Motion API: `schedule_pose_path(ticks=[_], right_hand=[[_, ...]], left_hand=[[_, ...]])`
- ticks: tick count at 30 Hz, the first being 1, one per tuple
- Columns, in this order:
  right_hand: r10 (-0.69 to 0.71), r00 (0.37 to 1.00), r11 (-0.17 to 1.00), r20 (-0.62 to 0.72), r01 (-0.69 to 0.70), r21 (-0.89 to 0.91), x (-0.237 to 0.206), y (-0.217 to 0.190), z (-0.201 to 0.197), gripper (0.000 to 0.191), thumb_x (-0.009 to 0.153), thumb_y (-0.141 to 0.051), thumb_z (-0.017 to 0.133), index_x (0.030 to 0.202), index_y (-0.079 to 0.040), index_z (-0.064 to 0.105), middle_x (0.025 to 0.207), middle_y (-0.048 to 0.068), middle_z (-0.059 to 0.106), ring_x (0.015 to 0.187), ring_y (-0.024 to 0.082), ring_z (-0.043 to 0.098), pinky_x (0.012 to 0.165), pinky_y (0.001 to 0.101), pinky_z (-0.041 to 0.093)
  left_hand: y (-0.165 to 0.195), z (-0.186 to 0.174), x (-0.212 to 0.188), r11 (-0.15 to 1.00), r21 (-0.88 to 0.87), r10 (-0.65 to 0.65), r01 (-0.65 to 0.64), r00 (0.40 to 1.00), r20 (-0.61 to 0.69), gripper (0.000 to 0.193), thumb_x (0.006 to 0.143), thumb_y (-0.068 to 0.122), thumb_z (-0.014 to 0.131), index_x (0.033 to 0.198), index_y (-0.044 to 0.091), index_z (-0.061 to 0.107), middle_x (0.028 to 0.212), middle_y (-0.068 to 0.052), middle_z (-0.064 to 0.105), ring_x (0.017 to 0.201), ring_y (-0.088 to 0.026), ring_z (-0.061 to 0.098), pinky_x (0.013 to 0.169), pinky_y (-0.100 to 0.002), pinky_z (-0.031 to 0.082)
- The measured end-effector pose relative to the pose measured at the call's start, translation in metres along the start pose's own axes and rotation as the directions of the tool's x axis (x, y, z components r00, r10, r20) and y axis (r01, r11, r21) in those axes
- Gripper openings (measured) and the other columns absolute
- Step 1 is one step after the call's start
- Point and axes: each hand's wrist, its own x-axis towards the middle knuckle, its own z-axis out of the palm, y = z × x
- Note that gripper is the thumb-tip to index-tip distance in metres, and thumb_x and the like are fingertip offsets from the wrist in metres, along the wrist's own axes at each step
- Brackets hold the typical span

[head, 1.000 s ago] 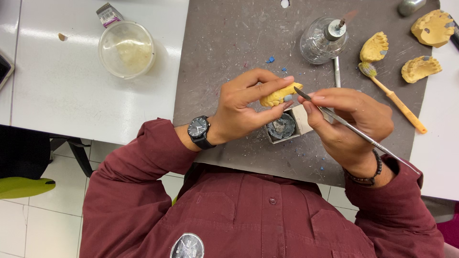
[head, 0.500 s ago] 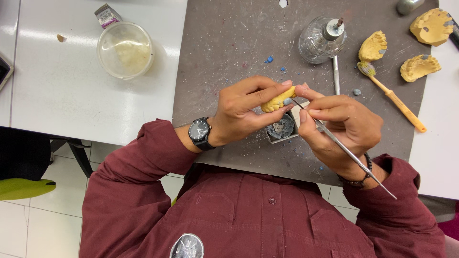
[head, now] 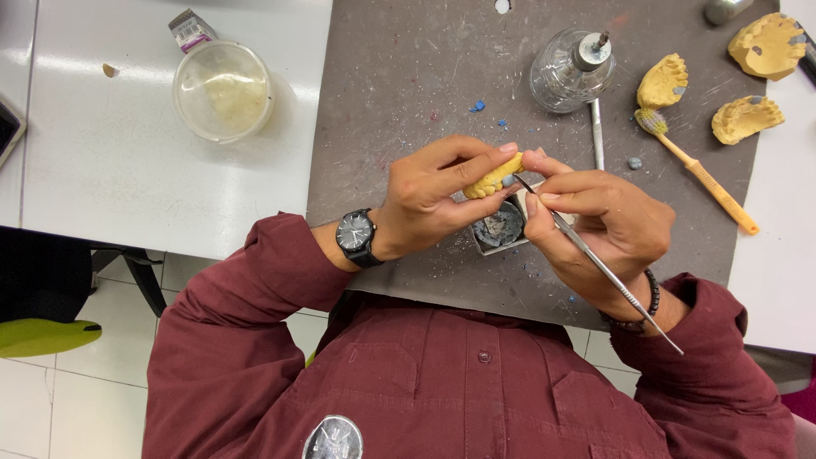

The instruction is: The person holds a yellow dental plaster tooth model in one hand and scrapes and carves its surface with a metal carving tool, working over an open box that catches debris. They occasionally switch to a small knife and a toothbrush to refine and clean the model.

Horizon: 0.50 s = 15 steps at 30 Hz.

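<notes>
L to R: 1 clear plastic cup [head: 223,90] on white table [head: 110,161], 1 grey mat [head: 408,93], 1 glass burner [head: 571,70], 3 loose yellow dental casts [head: 664,82] at far right, 1 orange-handled brush [head: 701,174].

Left hand [head: 429,200], watch on wrist, fingers closed on 1 small yellow cast [head: 492,181], pinched betw. thumb and fingertips, over a small tray of grey wax [head: 500,228]. Cast's long axis approx. horizontal, end toward right hand [head: 599,225].

Right hand's fingers closed on 1 thin metal tool [head: 599,263]; tip touches cast, handle runs diag. down-right.
</notes>
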Motion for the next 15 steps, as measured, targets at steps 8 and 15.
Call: schedule_pose_path(ticks=[8, 15], right_hand=[[0.105, 0.994, 0.99, 0.009, -0.106, 0.094, -0.001, 0.0, -0.002, 0.014, 0.094, 0.007, 0.076, 0.097, 0.005, 0.063, 0.094, 0.016, 0.072, 0.09, 0.024, 0.075, 0.102, 0.0461, 0.066], [0.246, 0.966, 0.931, -0.075, -0.214, 0.296, 0.002, 0.009, -0.013, 0.015, 0.104, 0.003, 0.069, 0.109, 0.002, 0.054, 0.104, 0.014, 0.065, 0.09, 0.02, 0.073, 0.084, 0.0334, 0.066]], left_hand=[[0.004, -0.001, 0.004, 0.999, -0.023, -0.024, 0.024, 1.0, -0.013, 0.047, 0.093, 0.01, 0.086, 0.136, 0.01, 0.065, 0.114, -0.007, 0.072, 0.094, -0.013, 0.074, 0.078, -0.023, 0.062], [0.007, 0.0, 0.007, 0.772, -0.467, -0.378, 0.431, 0.902, 0.208, 0.038, 0.102, 0.014, 0.075, 0.138, 0.005, 0.065, 0.115, -0.007, 0.078, 0.094, -0.008, 0.078, 0.081, -0.022, 0.065]])
